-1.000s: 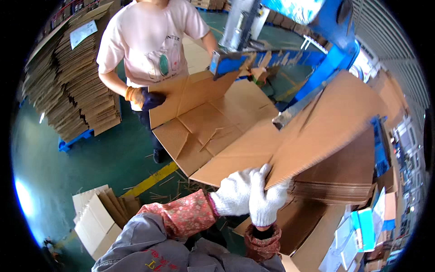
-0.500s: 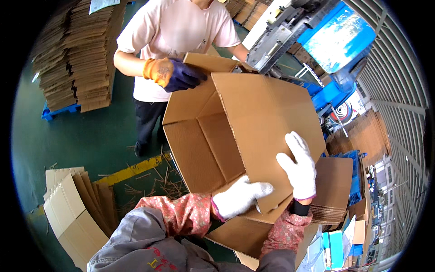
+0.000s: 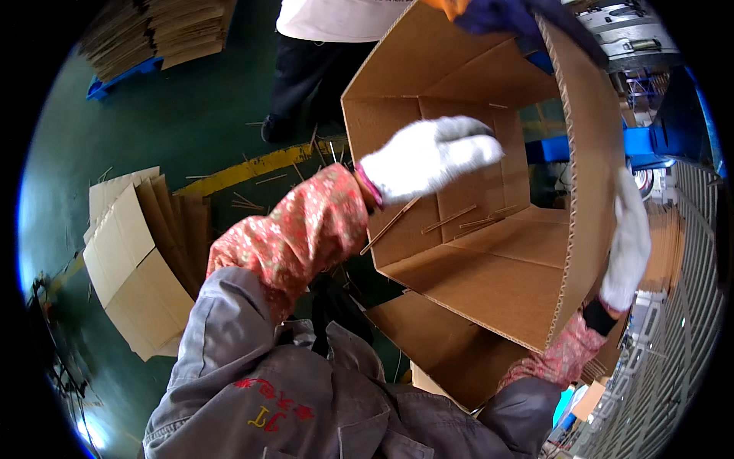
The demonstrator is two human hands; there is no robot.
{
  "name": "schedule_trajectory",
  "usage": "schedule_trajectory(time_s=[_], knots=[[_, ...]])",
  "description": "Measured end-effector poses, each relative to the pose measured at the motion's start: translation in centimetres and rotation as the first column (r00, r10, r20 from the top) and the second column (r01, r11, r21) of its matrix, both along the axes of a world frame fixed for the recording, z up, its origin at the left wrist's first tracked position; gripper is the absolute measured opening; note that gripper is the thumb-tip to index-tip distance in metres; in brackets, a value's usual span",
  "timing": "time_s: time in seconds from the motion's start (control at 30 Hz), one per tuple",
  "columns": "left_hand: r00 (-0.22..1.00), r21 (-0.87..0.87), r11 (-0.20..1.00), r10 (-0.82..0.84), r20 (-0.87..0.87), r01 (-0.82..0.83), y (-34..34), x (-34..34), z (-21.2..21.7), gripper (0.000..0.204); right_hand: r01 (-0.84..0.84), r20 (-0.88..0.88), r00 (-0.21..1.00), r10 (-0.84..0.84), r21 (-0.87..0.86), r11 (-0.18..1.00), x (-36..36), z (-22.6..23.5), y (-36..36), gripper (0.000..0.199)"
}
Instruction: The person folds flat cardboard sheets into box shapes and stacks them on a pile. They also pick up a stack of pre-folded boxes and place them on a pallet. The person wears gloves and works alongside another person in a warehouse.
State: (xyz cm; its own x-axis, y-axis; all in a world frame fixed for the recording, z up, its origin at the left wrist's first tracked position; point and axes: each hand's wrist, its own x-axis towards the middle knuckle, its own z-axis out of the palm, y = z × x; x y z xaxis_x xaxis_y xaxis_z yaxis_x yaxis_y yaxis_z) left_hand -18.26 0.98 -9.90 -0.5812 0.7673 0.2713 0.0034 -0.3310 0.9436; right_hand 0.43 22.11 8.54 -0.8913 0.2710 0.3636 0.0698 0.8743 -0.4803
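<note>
A large brown cardboard box [image 3: 489, 291] stands tilted before me, its open mouth facing me and its far end partly open too. My left hand [image 3: 432, 159], in a white glove, is in front of the mouth with fingers stretched out, holding nothing. Flat against the outside of the box's right wall lies my white-gloved right hand [image 3: 628, 241], fingers extended. Several thin cardboard strips [image 3: 449, 219] show against the inner wall. A co-worker's hand in a purple and orange glove [image 3: 497, 17] is on the box's upper edge.
Flattened cartons [image 3: 138, 260] lean in a pile at left. A cardboard stack [image 3: 183, 30] sits on a blue pallet [image 3: 122, 78] at the far left. Offcut strips litter the green floor by a yellow line [image 3: 252, 168]. Metal and blue machinery [image 3: 631, 38] stands at far right.
The box has turned so its inside faces me more. My left hand has moved off its lower edge to before the mouth, while my right stays on the right wall. Loose strips now show inside.
</note>
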Motion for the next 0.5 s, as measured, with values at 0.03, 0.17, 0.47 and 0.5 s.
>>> schedule_trajectory(time_s=[0.03,0.17,0.47,0.5], knots=[[0.996,-0.142,0.989,0.027,-0.087,-0.039,-0.1,-1.4,-0.3,0.060,0.043,-0.065,0.997,-0.046,-0.037,0.998,1.0,-0.3,-0.2,0.057],[0.931,-0.592,0.800,-0.140,-0.336,-0.093,2.5,-3.3,-1.6,0.078,0.307,-0.247,0.894,-0.375,-0.272,0.912,7.3,-2.8,-1.5,0.056],[0.394,-0.615,0.781,-0.533,-0.749,-0.111,30.4,7.1,-10.3,0.042,0.877,-0.245,0.286,-0.927,-0.323,0.356,19.3,-2.5,-15.6,0.033],[0.536,-0.627,0.749,-0.448,-0.716,-0.212,34.0,7.5,-12.3,0.041,0.861,-0.284,0.306,-0.908,-0.325,0.392,19.0,-2.7,-16.5,0.035]])
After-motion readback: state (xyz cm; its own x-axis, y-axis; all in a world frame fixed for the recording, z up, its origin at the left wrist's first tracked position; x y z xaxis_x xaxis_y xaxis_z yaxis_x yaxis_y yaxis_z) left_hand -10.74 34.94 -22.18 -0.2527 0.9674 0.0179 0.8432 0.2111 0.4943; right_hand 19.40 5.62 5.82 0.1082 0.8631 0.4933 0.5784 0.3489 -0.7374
